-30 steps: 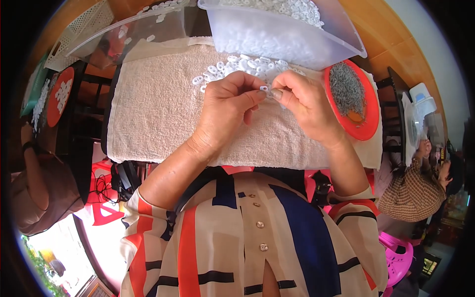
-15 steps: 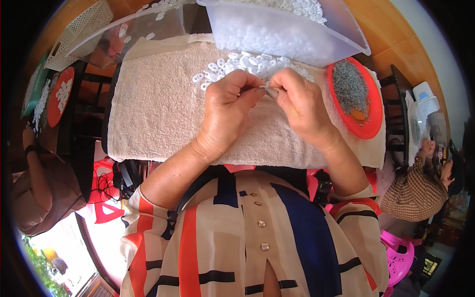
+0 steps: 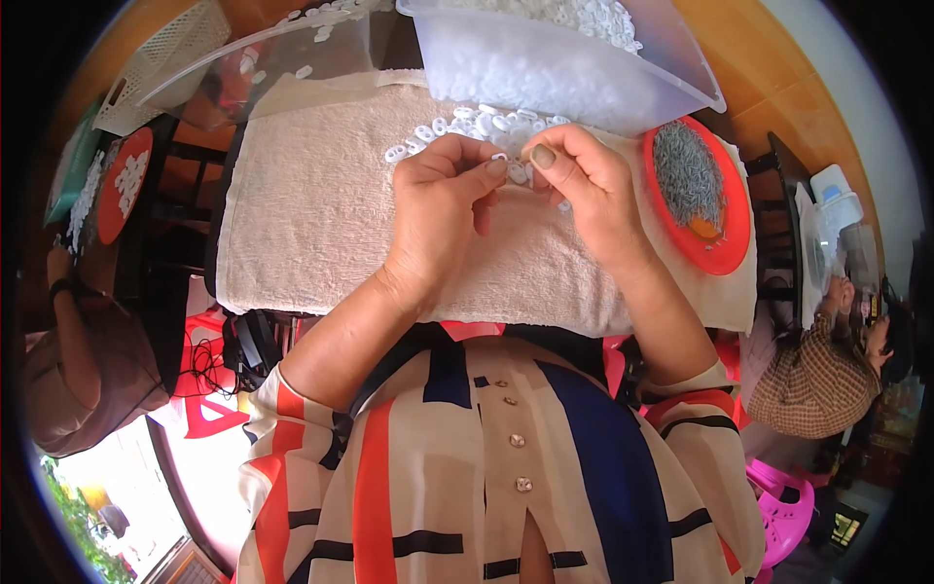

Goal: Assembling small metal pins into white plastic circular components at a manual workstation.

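Observation:
My left hand (image 3: 443, 209) and my right hand (image 3: 584, 185) meet fingertip to fingertip over a beige towel (image 3: 311, 224) on the table. Between the pinched fingers sits a small white plastic piece (image 3: 513, 165), mostly hidden by the thumbs. Just beyond the hands lies a loose heap of small white ring-shaped parts (image 3: 467, 127). To the right of my right hand stands a red round dish (image 3: 720, 243) filled with thin grey metal pieces (image 3: 686, 170).
A clear plastic tub (image 3: 564, 68) full of white parts stands at the far edge, a second clear tray (image 3: 263, 68) left of it. A red dish with white parts (image 3: 122, 185) and a white basket (image 3: 161, 58) sit far left. People sit at both sides.
Both hands have stayed together over the towel; the fingers have shifted slightly as they work the small piece between them.

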### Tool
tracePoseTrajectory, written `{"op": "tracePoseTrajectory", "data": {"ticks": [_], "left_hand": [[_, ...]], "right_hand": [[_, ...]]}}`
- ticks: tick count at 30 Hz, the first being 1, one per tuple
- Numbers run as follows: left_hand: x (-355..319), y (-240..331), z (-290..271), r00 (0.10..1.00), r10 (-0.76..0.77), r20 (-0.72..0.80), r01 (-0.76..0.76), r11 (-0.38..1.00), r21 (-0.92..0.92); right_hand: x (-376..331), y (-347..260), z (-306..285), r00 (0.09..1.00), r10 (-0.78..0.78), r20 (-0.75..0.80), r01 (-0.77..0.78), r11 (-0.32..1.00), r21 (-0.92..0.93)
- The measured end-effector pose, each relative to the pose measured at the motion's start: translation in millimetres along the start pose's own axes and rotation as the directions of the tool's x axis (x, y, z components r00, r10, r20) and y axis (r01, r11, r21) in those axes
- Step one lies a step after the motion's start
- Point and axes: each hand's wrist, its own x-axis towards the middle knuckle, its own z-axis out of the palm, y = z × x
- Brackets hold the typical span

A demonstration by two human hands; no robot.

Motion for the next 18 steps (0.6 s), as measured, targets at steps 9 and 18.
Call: {"op": "tracePoseTrajectory", "data": {"ticks": [9,18], "left_hand": [[0.1,0.2,-5.5,0.997,-0.049,0.063,0.050,0.999,-0.012],[-1.2,-6.9,-3.1,0.997,-0.003,0.074,0.001,1.000,0.025]], "right_hand": [[-0.3,11.6,4.0,0.975,-0.222,0.023,0.221,0.943,-0.247],[-3.7,11.6,9.6,0.942,-0.334,0.045,0.325,0.864,-0.384]]}}
